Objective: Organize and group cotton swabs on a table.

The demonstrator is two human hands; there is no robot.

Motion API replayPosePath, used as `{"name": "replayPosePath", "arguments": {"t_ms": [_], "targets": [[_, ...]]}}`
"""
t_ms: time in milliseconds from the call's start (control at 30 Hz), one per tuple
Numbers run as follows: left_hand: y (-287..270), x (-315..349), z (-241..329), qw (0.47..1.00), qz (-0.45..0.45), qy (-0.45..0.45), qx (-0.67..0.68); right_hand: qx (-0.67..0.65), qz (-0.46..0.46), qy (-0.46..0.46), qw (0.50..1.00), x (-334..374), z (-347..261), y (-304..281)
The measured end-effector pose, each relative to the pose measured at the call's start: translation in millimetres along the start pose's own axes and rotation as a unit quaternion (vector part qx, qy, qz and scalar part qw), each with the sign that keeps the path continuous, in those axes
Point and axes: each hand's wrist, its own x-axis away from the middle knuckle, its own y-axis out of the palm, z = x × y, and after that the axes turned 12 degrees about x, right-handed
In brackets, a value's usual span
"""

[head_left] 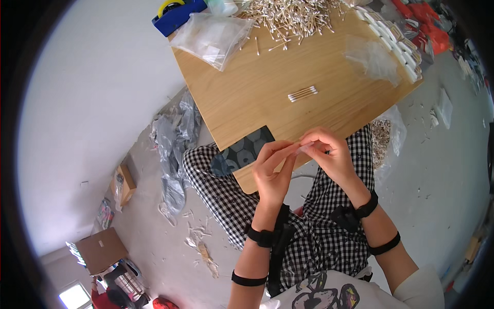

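Observation:
My left hand (pixel 274 167) and my right hand (pixel 332 157) meet fingertip to fingertip over the near edge of the wooden table. Both are closed in a pinch. Whatever lies between the fingertips is too small and hidden to name. Just beyond them, a short row of several cotton swabs (pixel 302 93) lies side by side on the tabletop. A big heap of loose cotton swabs (pixel 293 18) covers the far edge, with a few strays in front of it.
Clear plastic bags (pixel 212 41) lie beside a blue tape dispenser (pixel 177 15) at far left. Packed bundles of swabs (pixel 393 38) line the far right edge, near another thin bag (pixel 374 59). A dark patterned pad (pixel 244 149) sits at the near left corner. Below right stands a bag of swabs (pixel 381 139).

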Motion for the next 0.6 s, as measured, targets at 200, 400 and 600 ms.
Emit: {"name": "replayPosePath", "arguments": {"t_ms": [200, 400, 600], "targets": [[-4, -1, -10, 0.999, 0.033, 0.015, 0.014, 0.123, 0.004, -0.076, 0.989, -8, -13, -3], [-4, 3, -1, 0.998, 0.041, -0.038, 0.009, 0.132, 0.010, -0.099, 0.986, -3, -12, -5], [7, 4, 8, 0.997, 0.062, -0.047, 0.020, 0.126, 0.000, -0.082, 0.989, -3, -8, -16]]}}
